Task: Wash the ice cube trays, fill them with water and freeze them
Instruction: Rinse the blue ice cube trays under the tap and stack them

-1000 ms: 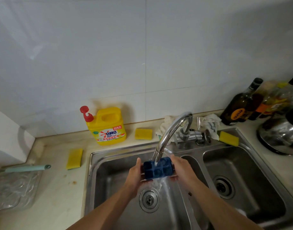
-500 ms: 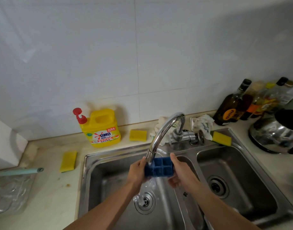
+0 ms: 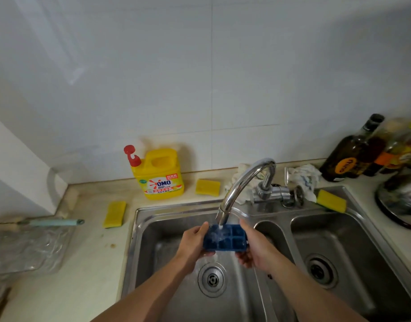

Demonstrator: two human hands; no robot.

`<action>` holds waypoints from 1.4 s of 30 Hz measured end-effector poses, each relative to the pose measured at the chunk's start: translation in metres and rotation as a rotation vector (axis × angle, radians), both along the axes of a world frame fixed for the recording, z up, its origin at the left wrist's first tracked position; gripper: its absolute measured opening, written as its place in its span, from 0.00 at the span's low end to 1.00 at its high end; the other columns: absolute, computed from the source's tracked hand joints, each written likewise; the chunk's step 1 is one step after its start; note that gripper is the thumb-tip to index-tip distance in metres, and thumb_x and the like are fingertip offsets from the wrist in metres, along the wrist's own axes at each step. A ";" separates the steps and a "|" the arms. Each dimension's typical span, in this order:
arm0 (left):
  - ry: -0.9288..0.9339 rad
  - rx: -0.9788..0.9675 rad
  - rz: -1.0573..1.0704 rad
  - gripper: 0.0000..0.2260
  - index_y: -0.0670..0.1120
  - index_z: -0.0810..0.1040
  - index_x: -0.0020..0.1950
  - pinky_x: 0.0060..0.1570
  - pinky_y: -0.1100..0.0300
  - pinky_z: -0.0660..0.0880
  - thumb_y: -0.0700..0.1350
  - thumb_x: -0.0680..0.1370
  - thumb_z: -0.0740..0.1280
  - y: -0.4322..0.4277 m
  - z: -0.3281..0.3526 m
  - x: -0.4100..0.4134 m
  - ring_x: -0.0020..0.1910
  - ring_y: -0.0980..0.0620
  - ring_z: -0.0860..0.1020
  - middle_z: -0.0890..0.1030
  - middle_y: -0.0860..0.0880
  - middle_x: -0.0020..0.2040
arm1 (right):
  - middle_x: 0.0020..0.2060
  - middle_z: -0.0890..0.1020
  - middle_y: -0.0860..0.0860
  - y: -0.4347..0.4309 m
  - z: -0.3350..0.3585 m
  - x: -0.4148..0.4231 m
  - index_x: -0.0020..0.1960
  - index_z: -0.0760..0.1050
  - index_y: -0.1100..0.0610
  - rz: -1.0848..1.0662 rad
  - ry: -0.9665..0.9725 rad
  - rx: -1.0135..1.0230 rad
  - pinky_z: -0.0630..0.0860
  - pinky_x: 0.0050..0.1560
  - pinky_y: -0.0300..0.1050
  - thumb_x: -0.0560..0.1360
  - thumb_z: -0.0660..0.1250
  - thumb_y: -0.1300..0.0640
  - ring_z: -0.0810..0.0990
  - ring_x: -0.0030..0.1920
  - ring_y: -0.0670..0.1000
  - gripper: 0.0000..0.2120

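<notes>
Blue ice cube tray (image 3: 225, 239) in grip of left hand (image 3: 192, 243) and right hand (image 3: 253, 249)

A yellow dish soap bottle (image 3: 161, 180) with a red pump (image 3: 131, 155) is standing upright on the pale counter (image 3: 88, 263) against the white tiled wall (image 3: 199, 77). One yellow sponge (image 3: 115, 214) is lying to the bottle's front left, a second sponge (image 3: 207, 187) is lying just to its right, and a third sponge (image 3: 331, 201) is sitting further right, near a crumpled white cloth (image 3: 303, 176). A dark glass bottle (image 3: 349, 156) is standing in the right corner beside several blurred bottles (image 3: 399, 147), with a shiny steel pot (image 3: 402, 201) sitting in front of them. At far left, a teal-handled tool (image 3: 55, 222) is resting beside a clear plastic tray (image 3: 25, 247).
</notes>
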State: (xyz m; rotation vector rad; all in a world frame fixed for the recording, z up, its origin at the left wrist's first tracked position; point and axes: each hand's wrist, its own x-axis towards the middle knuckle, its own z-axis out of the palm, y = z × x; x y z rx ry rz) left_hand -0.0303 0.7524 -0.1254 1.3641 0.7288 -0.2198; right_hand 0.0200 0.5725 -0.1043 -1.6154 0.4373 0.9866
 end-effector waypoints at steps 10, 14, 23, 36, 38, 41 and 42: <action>-0.039 -0.053 -0.067 0.11 0.42 0.83 0.53 0.42 0.55 0.82 0.44 0.84 0.62 -0.023 -0.004 0.012 0.51 0.41 0.84 0.84 0.38 0.51 | 0.27 0.78 0.53 -0.021 -0.007 -0.008 0.49 0.82 0.58 -0.252 0.008 0.034 0.70 0.28 0.40 0.81 0.58 0.34 0.75 0.24 0.50 0.29; -0.087 0.021 -0.002 0.09 0.43 0.84 0.51 0.44 0.53 0.83 0.43 0.83 0.65 -0.001 -0.010 0.005 0.50 0.42 0.84 0.84 0.40 0.49 | 0.32 0.80 0.55 -0.001 -0.005 -0.021 0.57 0.80 0.59 -0.193 0.000 0.161 0.74 0.32 0.43 0.83 0.56 0.36 0.77 0.28 0.51 0.27; 0.029 0.328 -0.275 0.11 0.42 0.82 0.50 0.48 0.51 0.78 0.45 0.83 0.63 0.019 -0.042 -0.014 0.44 0.47 0.81 0.84 0.43 0.46 | 0.48 0.84 0.56 -0.005 -0.011 -0.053 0.60 0.79 0.60 0.015 -0.353 -0.180 0.81 0.47 0.51 0.81 0.66 0.49 0.82 0.43 0.53 0.16; -0.019 0.562 -0.637 0.04 0.51 0.77 0.50 0.40 0.67 0.73 0.46 0.83 0.63 -0.041 -0.043 -0.022 0.43 0.55 0.77 0.80 0.52 0.46 | 0.60 0.71 0.42 -0.080 -0.004 -0.080 0.74 0.70 0.48 0.210 -0.991 -0.613 0.71 0.57 0.34 0.72 0.60 0.32 0.72 0.56 0.42 0.34; -0.061 0.602 -0.648 0.07 0.53 0.77 0.46 0.44 0.63 0.75 0.44 0.83 0.63 -0.055 -0.041 -0.019 0.43 0.55 0.77 0.80 0.53 0.44 | 0.60 0.73 0.46 -0.101 0.009 -0.076 0.73 0.71 0.51 0.149 -1.066 -0.594 0.77 0.60 0.45 0.73 0.61 0.34 0.74 0.57 0.45 0.34; -0.161 0.666 -0.658 0.12 0.50 0.78 0.40 0.35 0.69 0.74 0.41 0.82 0.63 -0.084 -0.037 -0.012 0.33 0.61 0.74 0.78 0.53 0.36 | 0.60 0.74 0.48 -0.139 0.036 -0.065 0.72 0.72 0.55 0.032 -1.220 -0.619 0.79 0.59 0.44 0.75 0.66 0.40 0.76 0.56 0.45 0.30; -0.177 0.663 -0.635 0.11 0.50 0.78 0.41 0.33 0.72 0.72 0.41 0.82 0.64 -0.095 -0.034 -0.009 0.33 0.61 0.75 0.79 0.53 0.36 | 0.61 0.75 0.49 -0.154 0.046 -0.061 0.71 0.73 0.55 -0.014 -1.282 -0.631 0.78 0.58 0.39 0.76 0.67 0.40 0.75 0.56 0.44 0.29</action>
